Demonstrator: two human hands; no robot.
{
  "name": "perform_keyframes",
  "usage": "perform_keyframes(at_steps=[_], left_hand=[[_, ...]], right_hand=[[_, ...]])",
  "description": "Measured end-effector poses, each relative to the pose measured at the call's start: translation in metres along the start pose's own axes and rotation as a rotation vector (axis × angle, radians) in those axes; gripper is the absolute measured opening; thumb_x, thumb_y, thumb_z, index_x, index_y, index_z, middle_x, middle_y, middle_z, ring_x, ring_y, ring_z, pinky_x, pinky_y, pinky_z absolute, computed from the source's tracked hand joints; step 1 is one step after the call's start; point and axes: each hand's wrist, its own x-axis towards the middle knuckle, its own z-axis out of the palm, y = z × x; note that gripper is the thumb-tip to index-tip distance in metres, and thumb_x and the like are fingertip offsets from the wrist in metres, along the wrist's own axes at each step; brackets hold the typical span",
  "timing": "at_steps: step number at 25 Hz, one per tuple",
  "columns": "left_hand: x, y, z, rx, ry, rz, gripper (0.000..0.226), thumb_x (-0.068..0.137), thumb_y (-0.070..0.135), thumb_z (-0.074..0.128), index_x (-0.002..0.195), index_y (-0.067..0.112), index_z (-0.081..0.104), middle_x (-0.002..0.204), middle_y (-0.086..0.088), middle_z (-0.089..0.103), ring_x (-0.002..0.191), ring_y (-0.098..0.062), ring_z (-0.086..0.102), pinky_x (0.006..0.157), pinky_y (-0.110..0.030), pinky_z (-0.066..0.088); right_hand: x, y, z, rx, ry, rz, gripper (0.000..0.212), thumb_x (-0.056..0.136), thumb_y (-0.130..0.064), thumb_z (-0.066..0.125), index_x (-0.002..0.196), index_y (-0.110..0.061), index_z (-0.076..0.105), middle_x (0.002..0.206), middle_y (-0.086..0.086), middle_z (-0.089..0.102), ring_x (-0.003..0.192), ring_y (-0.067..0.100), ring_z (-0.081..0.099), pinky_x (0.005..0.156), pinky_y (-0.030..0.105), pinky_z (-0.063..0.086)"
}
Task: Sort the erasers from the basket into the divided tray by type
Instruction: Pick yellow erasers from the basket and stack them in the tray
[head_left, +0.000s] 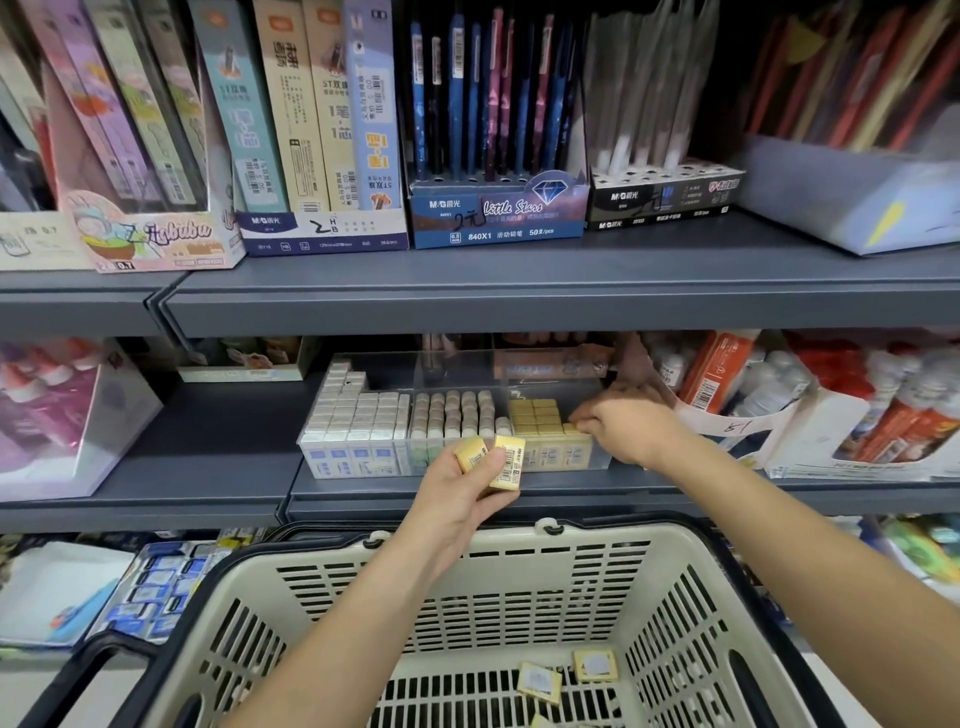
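A clear divided tray (602, 457) stands on the middle shelf. It holds white erasers (358, 415) on the left, round-topped erasers (452, 413) in the middle and yellow erasers (537, 415) on the right. My left hand (457, 493) grips two yellow boxed erasers (501, 460) in front of the tray. My right hand (628, 426) reaches into the tray's right compartment, fingertips pinching a yellow eraser (571, 428) among the row. The beige basket (670, 613) sits below, with a few yellow erasers (540, 682) on its bottom.
The upper shelf (519, 291) overhangs the tray, loaded with pen and pencil boxes (493, 208). Glue bottles in a box (852, 415) stand right of the tray, a clear bin (67, 415) to the left. Packs of erasers (156, 592) lie on the lower shelf.
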Motion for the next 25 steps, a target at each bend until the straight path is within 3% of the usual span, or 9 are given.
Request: perform_keyframes(at_steps=[3,6,9,12,14,18,25], left_hand=[[-0.001,0.002,0.005,0.049,0.003,0.012,0.019,0.086,0.012,0.063,0.103,0.012,0.056,0.093,-0.008,0.068,0.085,-0.016,0.067,0.065,-0.027,0.056],[-0.003,0.004,0.015,0.089,-0.062,0.014,0.015,0.087,0.011,0.061,0.102,0.010,0.057,0.087,-0.006,0.068,0.079,-0.013,0.067,0.063,-0.024,0.055],[-0.002,0.002,0.027,0.128,-0.067,0.037,0.009,0.093,0.010,0.053,0.103,0.011,0.054,0.088,-0.004,0.068,0.076,-0.011,0.065,0.060,-0.021,0.053],[0.000,0.004,0.027,0.144,0.014,0.081,0.014,0.096,0.005,0.044,0.109,0.010,0.047,0.097,-0.007,0.067,0.080,-0.014,0.063,0.056,-0.021,0.051],[0.000,0.005,0.018,0.274,0.016,0.155,0.015,0.095,0.009,0.049,0.109,0.013,0.052,0.104,-0.002,0.067,0.089,-0.013,0.064,0.061,-0.019,0.051],[-0.003,0.002,0.004,0.495,0.007,0.240,0.009,0.089,0.018,0.059,0.095,0.024,0.062,0.096,0.006,0.068,0.086,-0.006,0.061,0.068,-0.019,0.050],[0.002,0.001,0.000,0.460,0.026,0.186,0.015,0.087,0.010,0.062,0.092,0.024,0.064,0.091,0.003,0.070,0.079,-0.005,0.064,0.063,-0.016,0.049]], right_hand=[[-0.017,-0.013,0.001,0.249,0.266,-0.065,0.028,0.093,-0.039,0.047,0.112,-0.030,0.065,0.113,-0.005,0.067,0.105,0.015,0.059,0.092,0.033,0.046],[-0.032,-0.032,0.001,0.622,0.133,-0.216,0.023,0.089,-0.033,0.058,0.107,-0.023,0.067,0.088,-0.008,0.068,0.076,0.001,0.061,0.075,0.018,0.048],[-0.031,-0.027,-0.008,0.747,0.048,-0.181,0.011,0.086,-0.019,0.063,0.096,-0.019,0.067,0.083,-0.005,0.066,0.078,0.010,0.065,0.078,0.026,0.053],[-0.020,-0.005,-0.026,0.661,0.185,-0.016,0.015,0.086,-0.019,0.064,0.101,-0.022,0.064,0.096,-0.004,0.066,0.092,0.015,0.062,0.083,0.027,0.049],[-0.009,0.005,-0.033,0.488,0.257,0.104,0.019,0.088,-0.015,0.060,0.105,-0.023,0.063,0.103,-0.004,0.064,0.096,0.018,0.061,0.084,0.025,0.047],[0.005,0.005,-0.024,0.205,0.124,0.164,0.021,0.090,-0.021,0.055,0.108,-0.030,0.061,0.114,-0.001,0.064,0.100,0.023,0.060,0.093,0.035,0.047],[0.018,-0.004,-0.001,-0.013,-0.026,0.089,0.034,0.094,-0.018,0.038,0.113,-0.035,0.061,0.128,-0.003,0.057,0.114,0.023,0.051,0.098,0.034,0.037]])
